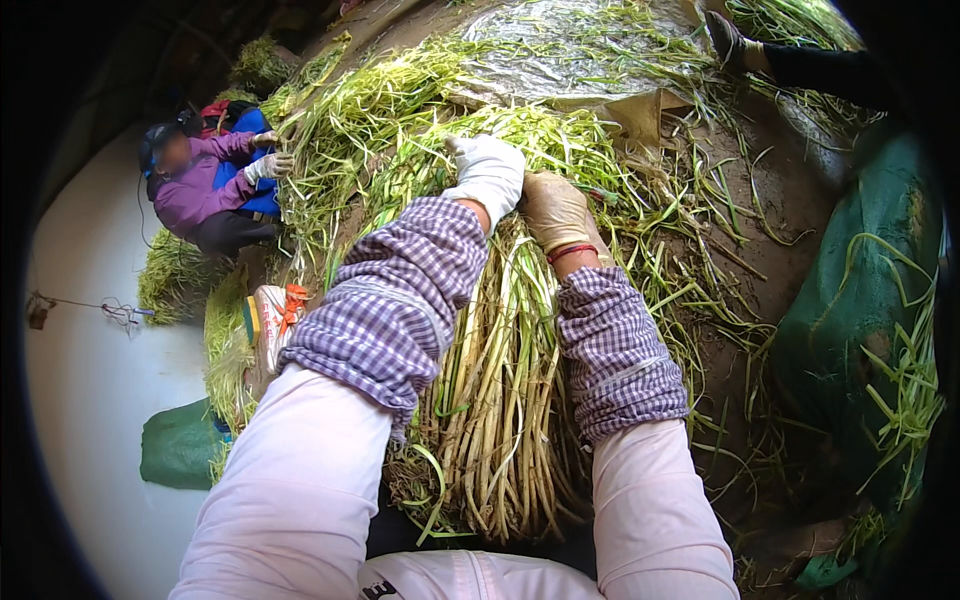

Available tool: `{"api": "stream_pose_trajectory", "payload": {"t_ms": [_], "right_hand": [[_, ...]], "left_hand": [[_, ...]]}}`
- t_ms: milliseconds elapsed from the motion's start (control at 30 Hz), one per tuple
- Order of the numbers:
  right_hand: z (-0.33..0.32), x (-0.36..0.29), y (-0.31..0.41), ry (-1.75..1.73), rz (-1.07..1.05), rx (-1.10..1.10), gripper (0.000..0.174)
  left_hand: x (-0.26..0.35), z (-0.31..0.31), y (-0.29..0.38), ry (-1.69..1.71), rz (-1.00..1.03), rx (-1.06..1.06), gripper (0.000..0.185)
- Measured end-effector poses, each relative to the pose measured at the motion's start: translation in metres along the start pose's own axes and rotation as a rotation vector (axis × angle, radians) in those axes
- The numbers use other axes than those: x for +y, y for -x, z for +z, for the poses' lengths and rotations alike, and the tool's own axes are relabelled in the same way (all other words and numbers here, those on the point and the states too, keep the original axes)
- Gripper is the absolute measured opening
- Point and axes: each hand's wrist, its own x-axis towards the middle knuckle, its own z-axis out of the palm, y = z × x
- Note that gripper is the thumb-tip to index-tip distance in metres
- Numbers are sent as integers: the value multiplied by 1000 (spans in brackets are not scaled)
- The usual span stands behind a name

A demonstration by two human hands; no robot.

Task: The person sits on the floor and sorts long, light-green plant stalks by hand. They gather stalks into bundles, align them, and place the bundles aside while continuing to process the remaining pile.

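A thick bundle of pale leafy stalks (502,420) lies before me, its dirty root ends near my lap and its green leaves (555,139) pointing away. My left hand (487,176), in a white glove, is curled over the bundle's narrowed leafy part. Right beside it, my right hand (559,210) wears a stained, yellowish glove and grips the same part from the right. The fingertips of both hands are mostly hidden. A thin green and red strip (596,193) shows just past the right hand. Checked sleeve covers (397,285) wrap both forearms.
Loose leaves (360,112) cover the ground ahead, partly over a whitish plastic sheet (540,52). A person in purple (202,176) sits at left, gloved hands among leaves. Another person's leg (810,71) reaches in at upper right. Green mesh sacks (847,300) stand at right; a white packet (274,322) at left.
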Motion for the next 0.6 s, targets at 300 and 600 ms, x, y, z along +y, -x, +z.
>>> {"api": "stream_pose_trajectory", "payload": {"t_ms": [300,600], "right_hand": [[0,2,-1,-35,13,-50,19],[1,0,2,-45,-15,-4,19]], "left_hand": [[4,-5,0,-30,-22,-38,26],[-21,-3,24,206,-101,-62,23]]}}
